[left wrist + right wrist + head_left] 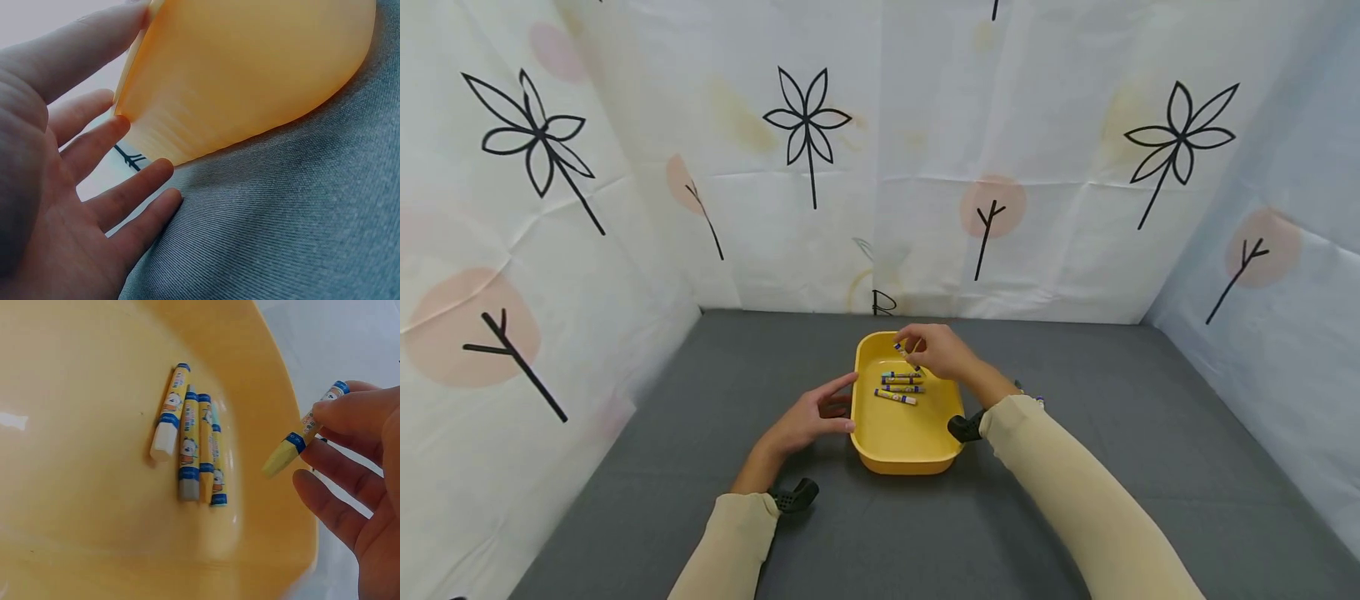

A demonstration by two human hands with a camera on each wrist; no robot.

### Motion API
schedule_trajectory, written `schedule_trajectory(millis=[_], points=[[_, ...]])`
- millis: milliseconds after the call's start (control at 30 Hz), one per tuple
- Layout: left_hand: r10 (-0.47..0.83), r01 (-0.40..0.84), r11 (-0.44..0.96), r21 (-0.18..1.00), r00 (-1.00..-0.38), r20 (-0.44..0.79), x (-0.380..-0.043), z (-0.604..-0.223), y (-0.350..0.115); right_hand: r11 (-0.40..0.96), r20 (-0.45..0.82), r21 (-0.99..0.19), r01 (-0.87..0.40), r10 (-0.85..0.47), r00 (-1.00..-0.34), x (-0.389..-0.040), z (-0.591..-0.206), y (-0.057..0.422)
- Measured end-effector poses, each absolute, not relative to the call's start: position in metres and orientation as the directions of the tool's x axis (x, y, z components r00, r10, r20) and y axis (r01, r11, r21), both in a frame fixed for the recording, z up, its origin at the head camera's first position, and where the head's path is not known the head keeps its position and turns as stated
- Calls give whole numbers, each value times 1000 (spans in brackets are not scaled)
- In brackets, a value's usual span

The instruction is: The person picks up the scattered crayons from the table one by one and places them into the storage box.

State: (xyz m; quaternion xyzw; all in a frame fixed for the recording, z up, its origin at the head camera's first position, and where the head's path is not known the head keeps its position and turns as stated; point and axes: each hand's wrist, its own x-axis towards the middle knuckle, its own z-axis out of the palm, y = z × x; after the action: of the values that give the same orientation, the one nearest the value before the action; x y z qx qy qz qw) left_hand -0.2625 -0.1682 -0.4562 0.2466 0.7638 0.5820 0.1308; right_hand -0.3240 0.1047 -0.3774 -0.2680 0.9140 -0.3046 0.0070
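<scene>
My right hand point(938, 352) pinches a pale yellow crayon point(304, 431) between thumb and fingers, above the far end of a yellow tray point(910, 442). Its pale tip points down in the right wrist view. Inside the tray lie several more crayons in paper wrappers: a white crayon point(170, 415) slightly apart, then a grey crayon point(189, 450), an orange-yellow crayon point(205, 447) and a light green crayon point(217, 462) side by side. My left hand point(808, 419) touches the tray's left side, its fingers spread and nearly straight in the left wrist view.
The tray stands on a dark grey cloth-covered table point(760, 350). White fabric point(917, 108) printed with flowers and branches hangs behind it and at both sides. A black strap device point(797, 496) sits on the left wrist, another device point(965, 427) on the right.
</scene>
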Motion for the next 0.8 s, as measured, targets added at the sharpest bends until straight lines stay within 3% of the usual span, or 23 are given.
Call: schedule_trajectory(millis=[567,800], points=[[559,231,182,956,-824,93,-245,-426,-165,708,22,-535,-462,-535,-845,-324,-384,99],[547,244,188,951,-830,105,-254,-442,-166,683,98,-592,-427,-465,-880,-319,-380,108]])
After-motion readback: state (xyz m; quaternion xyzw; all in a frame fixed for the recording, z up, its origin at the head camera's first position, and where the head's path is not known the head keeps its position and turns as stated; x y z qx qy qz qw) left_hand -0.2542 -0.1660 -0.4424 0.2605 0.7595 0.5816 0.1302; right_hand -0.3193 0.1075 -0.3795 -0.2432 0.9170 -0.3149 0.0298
